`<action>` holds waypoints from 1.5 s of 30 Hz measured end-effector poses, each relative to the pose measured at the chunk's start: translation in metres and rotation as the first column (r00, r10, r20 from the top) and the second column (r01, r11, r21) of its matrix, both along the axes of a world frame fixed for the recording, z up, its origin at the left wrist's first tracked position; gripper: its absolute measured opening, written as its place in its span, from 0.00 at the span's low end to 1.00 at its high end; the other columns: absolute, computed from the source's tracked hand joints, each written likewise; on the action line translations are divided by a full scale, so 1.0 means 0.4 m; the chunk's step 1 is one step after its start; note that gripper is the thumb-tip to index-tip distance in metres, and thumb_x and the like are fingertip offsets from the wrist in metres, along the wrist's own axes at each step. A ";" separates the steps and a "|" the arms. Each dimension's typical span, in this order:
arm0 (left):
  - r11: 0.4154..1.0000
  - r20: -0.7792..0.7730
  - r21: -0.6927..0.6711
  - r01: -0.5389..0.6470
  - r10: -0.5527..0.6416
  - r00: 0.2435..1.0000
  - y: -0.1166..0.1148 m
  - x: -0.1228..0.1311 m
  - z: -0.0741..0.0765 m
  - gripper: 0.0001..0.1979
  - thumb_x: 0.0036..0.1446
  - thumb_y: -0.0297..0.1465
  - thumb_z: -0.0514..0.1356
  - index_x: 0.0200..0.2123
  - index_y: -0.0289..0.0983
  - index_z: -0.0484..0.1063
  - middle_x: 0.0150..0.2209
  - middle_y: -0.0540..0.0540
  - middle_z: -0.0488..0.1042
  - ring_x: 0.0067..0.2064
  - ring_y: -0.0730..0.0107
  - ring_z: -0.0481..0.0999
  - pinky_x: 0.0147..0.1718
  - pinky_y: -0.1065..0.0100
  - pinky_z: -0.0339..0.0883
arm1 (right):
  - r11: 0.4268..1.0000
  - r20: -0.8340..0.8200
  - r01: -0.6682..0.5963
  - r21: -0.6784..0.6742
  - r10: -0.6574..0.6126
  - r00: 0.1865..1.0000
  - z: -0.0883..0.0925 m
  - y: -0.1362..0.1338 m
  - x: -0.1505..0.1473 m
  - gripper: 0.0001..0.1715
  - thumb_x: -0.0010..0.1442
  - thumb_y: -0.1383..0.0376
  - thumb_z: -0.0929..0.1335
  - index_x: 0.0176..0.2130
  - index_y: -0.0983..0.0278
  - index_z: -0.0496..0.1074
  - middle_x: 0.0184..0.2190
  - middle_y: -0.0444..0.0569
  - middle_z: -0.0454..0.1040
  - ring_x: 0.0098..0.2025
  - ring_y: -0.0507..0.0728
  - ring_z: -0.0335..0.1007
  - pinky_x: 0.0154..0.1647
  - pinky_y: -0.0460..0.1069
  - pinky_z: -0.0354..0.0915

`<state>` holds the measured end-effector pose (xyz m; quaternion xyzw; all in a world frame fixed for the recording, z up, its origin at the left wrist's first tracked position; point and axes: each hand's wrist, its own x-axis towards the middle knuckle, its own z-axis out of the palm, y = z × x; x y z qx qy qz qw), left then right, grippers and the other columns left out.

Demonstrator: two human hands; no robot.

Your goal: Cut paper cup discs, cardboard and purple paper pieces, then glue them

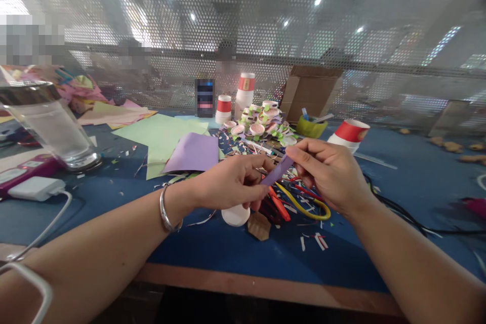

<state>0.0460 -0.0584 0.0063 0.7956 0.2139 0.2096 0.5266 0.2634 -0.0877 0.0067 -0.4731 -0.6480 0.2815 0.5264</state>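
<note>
Between my two hands runs a narrow strip of purple paper (277, 170). My left hand (243, 177), with a silver bangle at the wrist, pinches its lower end. At the upper end, my right hand (322, 169) grips it between thumb and fingers. Just under my left hand lie a white paper disc (236, 214) and a brown cardboard piece (259, 226). Below the strip are an orange-handled tool (279, 204) and a yellow loop-shaped handle (307, 212), partly covered by the hands. A purple paper sheet (194, 153) rests on light green paper (152, 134) beyond my left hand.
Small decorated paper discs (261, 121) are heaped at the back, beside stacked paper cups (246, 93). Another red-and-white cup (349, 134) tilts at right, near a green tub (312, 125). At left stand a glass tumbler (56, 126) and a purple power strip (28, 174). Paper scraps litter the blue table (197, 263).
</note>
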 end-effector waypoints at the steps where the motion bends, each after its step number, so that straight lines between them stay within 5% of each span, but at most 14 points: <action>1: 1.000 0.014 0.002 -0.026 0.026 1.000 0.003 0.001 -0.001 0.08 0.60 0.31 0.61 0.43 0.40 0.69 0.22 0.54 0.72 0.23 0.74 0.72 0.24 0.72 0.65 | 1.000 -0.012 0.001 -0.004 -0.001 1.000 0.001 0.001 0.001 0.19 0.62 0.53 0.73 0.27 0.63 0.72 0.17 0.39 0.65 0.14 0.45 0.57 0.13 0.43 0.50; 7: 0.980 0.265 -0.048 -0.192 0.198 0.944 0.009 0.014 -0.012 0.10 0.60 0.35 0.63 0.29 0.37 0.69 0.21 0.55 0.63 0.22 0.80 0.60 0.21 0.72 0.52 | 1.000 -0.126 0.012 -0.027 -0.016 0.992 0.007 0.002 0.007 0.15 0.61 0.57 0.73 0.27 0.63 0.73 0.17 0.39 0.64 0.14 0.44 0.57 0.13 0.42 0.49; 11: 0.916 0.413 -0.181 -0.358 0.401 0.817 0.008 0.024 -0.013 0.10 0.59 0.34 0.64 0.29 0.38 0.69 0.23 0.53 0.69 0.25 0.78 0.68 0.25 0.72 0.59 | 0.998 -0.159 -0.014 -0.057 0.005 0.987 0.006 -0.001 0.000 0.16 0.61 0.58 0.73 0.26 0.63 0.72 0.17 0.38 0.64 0.14 0.44 0.56 0.12 0.42 0.49; 15: 0.869 0.497 -0.388 -0.307 0.478 0.725 0.010 0.036 -0.017 0.07 0.57 0.32 0.67 0.33 0.36 0.72 0.29 0.50 0.76 0.30 0.77 0.76 0.30 0.73 0.66 | 0.997 -0.099 -0.047 -0.069 0.040 0.994 -0.002 -0.004 -0.009 0.16 0.62 0.57 0.72 0.26 0.63 0.72 0.17 0.39 0.64 0.14 0.44 0.57 0.12 0.42 0.49; 23: 0.809 0.418 -0.559 -0.185 0.467 0.780 -0.006 0.068 -0.036 0.08 0.53 0.30 0.70 0.32 0.31 0.77 0.29 0.47 0.79 0.31 0.73 0.78 0.35 0.70 0.71 | 0.982 0.223 -0.165 -0.097 0.183 0.958 -0.007 -0.009 -0.015 0.24 0.67 0.53 0.67 0.24 0.62 0.68 0.16 0.39 0.63 0.17 0.46 0.57 0.17 0.43 0.54; 30: 0.800 0.392 -0.542 -0.257 0.511 0.765 0.003 0.066 -0.040 0.03 0.61 0.26 0.64 0.34 0.32 0.75 0.29 0.47 0.78 0.29 0.75 0.78 0.32 0.73 0.71 | 0.987 0.354 -0.122 -0.108 0.153 0.923 -0.006 0.000 -0.011 0.24 0.68 0.50 0.65 0.27 0.61 0.68 0.18 0.39 0.63 0.18 0.49 0.58 0.20 0.46 0.55; 35: 0.805 0.333 -0.500 -0.320 0.519 0.787 0.007 0.058 -0.027 0.08 0.64 0.25 0.58 0.31 0.33 0.73 0.26 0.50 0.75 0.25 0.77 0.76 0.27 0.73 0.69 | 0.999 0.634 -0.022 -0.029 0.035 0.772 -0.003 0.010 0.018 0.23 0.69 0.50 0.63 0.29 0.62 0.71 0.21 0.42 0.67 0.22 0.51 0.59 0.24 0.48 0.53; 41: 0.808 0.200 -0.463 -0.363 0.494 0.846 0.005 0.060 -0.032 0.07 0.63 0.28 0.59 0.31 0.36 0.70 0.27 0.51 0.76 0.21 0.78 0.74 0.20 0.75 0.63 | 0.985 0.844 0.040 -0.170 0.124 0.521 0.005 0.013 0.034 0.19 0.68 0.55 0.62 0.34 0.62 0.74 0.25 0.46 0.74 0.26 0.55 0.67 0.28 0.49 0.54; 45: 0.798 0.243 -0.457 -0.392 0.536 0.809 0.010 0.056 -0.032 0.09 0.64 0.26 0.57 0.30 0.35 0.70 0.27 0.51 0.75 0.20 0.80 0.72 0.21 0.75 0.63 | 0.974 0.872 0.077 -0.215 0.156 0.464 0.013 0.010 0.040 0.16 0.68 0.58 0.62 0.35 0.62 0.74 0.28 0.48 0.77 0.29 0.56 0.70 0.29 0.49 0.56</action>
